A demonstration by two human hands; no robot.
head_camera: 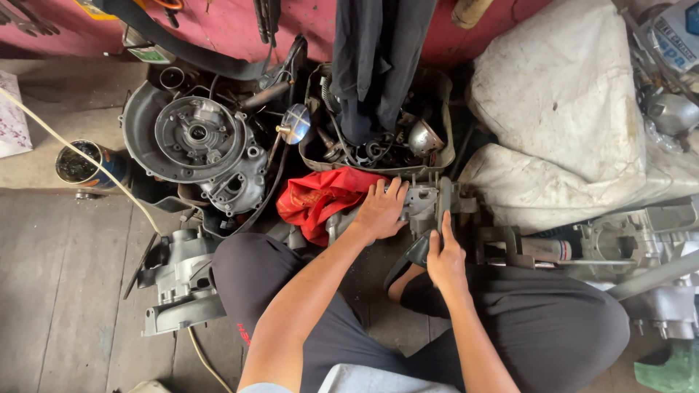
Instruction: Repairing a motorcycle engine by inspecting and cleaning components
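I sit on the floor with knees apart, in dark trousers. My left hand (380, 211) lies flat on a grey metal engine part (421, 200) in front of me, fingers spread over its top. My right hand (445, 256) grips the lower right side of the same part, thumb pointing up along a dark ribbed edge. A red cloth (320, 195) is bunched just left of the part, touching my left wrist.
A round grey engine casing (195, 145) lies at the left, another casing (178, 280) by my left knee. A tray of small parts (378, 149) sits ahead under hanging dark cloth. A dirty white sack (561, 109) fills the right. A tin can (84, 164) stands far left.
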